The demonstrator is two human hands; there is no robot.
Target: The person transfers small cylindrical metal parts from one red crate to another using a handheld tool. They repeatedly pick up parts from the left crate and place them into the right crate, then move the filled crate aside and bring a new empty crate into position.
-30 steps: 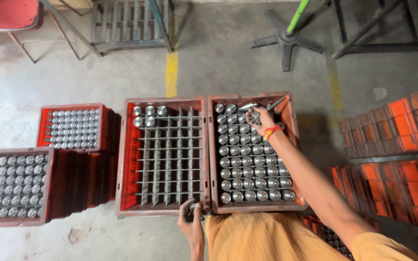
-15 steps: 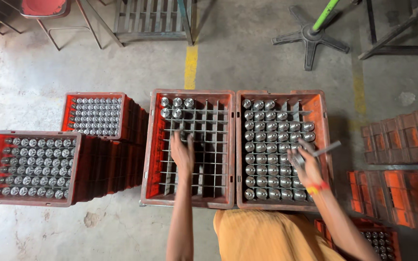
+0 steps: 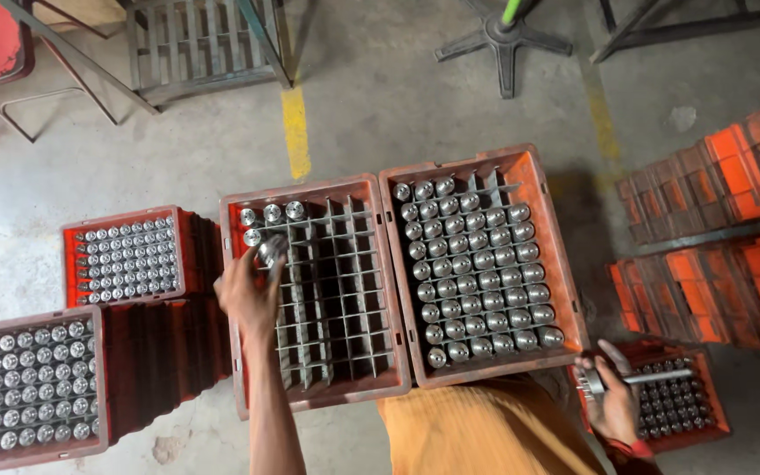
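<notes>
Red plastic crates, far left: two crates (image 3: 28,391) and (image 3: 125,255) stand left of the centre-left grid crate, every cell loaded with round silver metal cylinders seen end-on.
Left hand: the left hand (image 3: 248,295) reaches over the left wall of the red plastic crate with the grey divider grid (image 3: 314,290), fingers closed round one shiny silver metal cylinder (image 3: 270,251).
Held cylinder position: above the second row of the grid crate, near its upper-left corner, just below the loaded cells.
Grid crate contents: four silver cylinders (image 3: 272,214) sit in the top-left cells; the other cells show bare grey dividers.
Full crate: a second red plastic crate (image 3: 477,264) touches the right wall of the grid crate and carries rows of silver cylinders across almost every cell.
Right hand: the right hand (image 3: 610,400) hangs beyond the lower-right corner of the full crate, clamped on a grey metal tool with a round head and a straight shaft (image 3: 631,380).
Low crate: a smaller red crate of dark cylinders (image 3: 675,409) lies under the right hand, right of the full crate.
Stacked crates: orange-red plastic crates (image 3: 714,237) stand further right, well apart from the grid crate.
</notes>
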